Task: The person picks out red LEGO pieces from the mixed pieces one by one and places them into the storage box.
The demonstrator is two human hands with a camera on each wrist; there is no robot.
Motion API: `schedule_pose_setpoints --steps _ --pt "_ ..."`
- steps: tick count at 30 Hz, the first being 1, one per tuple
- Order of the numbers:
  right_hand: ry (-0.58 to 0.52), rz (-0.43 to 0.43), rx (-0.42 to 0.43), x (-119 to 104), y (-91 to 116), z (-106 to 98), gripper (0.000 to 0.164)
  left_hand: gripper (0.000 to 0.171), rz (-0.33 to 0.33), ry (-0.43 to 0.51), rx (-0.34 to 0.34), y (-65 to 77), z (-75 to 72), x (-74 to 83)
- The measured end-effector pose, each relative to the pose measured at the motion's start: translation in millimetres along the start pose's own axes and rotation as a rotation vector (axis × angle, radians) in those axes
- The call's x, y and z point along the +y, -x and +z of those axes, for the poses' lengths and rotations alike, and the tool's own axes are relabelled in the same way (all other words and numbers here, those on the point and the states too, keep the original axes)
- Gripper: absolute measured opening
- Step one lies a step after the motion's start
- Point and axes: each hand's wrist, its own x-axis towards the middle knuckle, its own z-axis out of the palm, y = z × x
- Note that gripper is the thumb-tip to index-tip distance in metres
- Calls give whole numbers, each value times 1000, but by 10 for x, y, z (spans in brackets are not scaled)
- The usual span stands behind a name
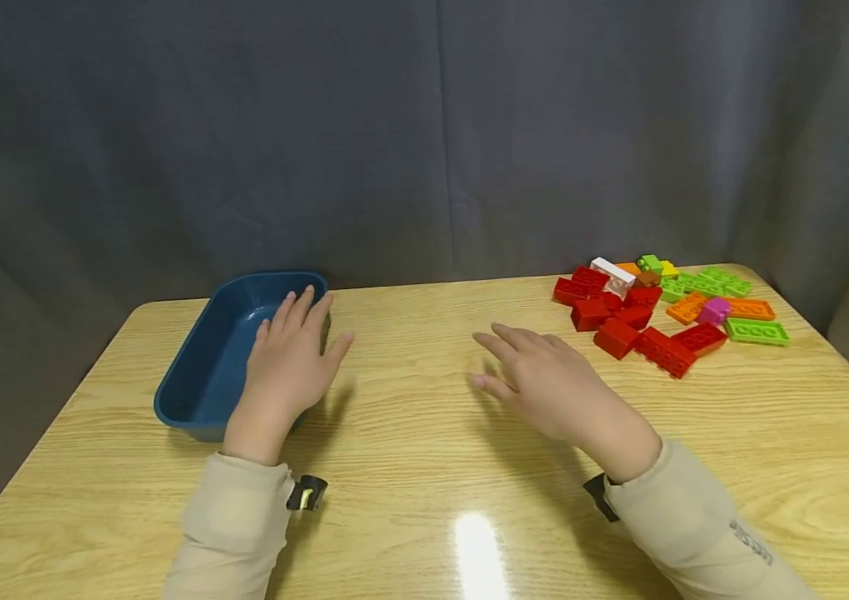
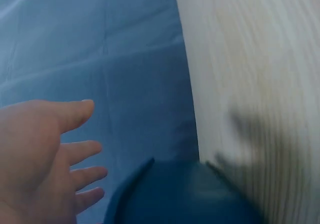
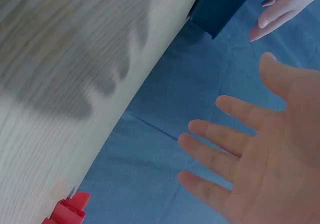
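My left hand (image 1: 287, 354) is held over the right side of a dark blue plastic tub (image 1: 202, 367), fingers spread and nothing in them. In the left wrist view the same hand (image 2: 45, 159) shows its thumb and fingers extended, with the tub (image 2: 185, 196) below. Above the middle right of the table hovers my right hand (image 1: 544, 383), its fingers loosely extended and holding nothing. The right wrist view shows that palm (image 3: 270, 149) bare. Nearest to it lies a pile of red toy building bricks (image 1: 616, 337).
Beyond the red bricks lie a white brick (image 1: 613, 273), orange bricks (image 1: 750, 309), a magenta brick (image 1: 714, 311) and several green bricks (image 1: 757, 332). All rest on a wooden table (image 1: 409, 400). A dark grey curtain (image 1: 394, 142) hangs behind its far edge.
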Motion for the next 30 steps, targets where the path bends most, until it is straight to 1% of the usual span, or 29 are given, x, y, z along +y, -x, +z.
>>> schedule_pose_setpoints --steps 3,7,11,17,22,24,30 --pt "1 -30 13 4 26 22 60 66 -24 23 11 -1 -50 -90" --pt "-12 -66 13 8 46 46 56 66 -76 45 7 6 -113 -224" --pt "-17 -68 5 7 48 53 54 69 -118 62 -8 9 -166 -334" --pt "-24 -65 -26 -5 47 59 53 70 -161 79 9 19 -195 -438" --pt "-18 -82 -22 -13 47 82 54 71 -188 90 18 36 -227 -542" --pt "-16 -92 -16 -14 48 90 53 72 -213 92 23 53 -255 -604" --pt "-14 -119 -3 -22 45 116 51 74 -330 94 15 99 -305 -795"
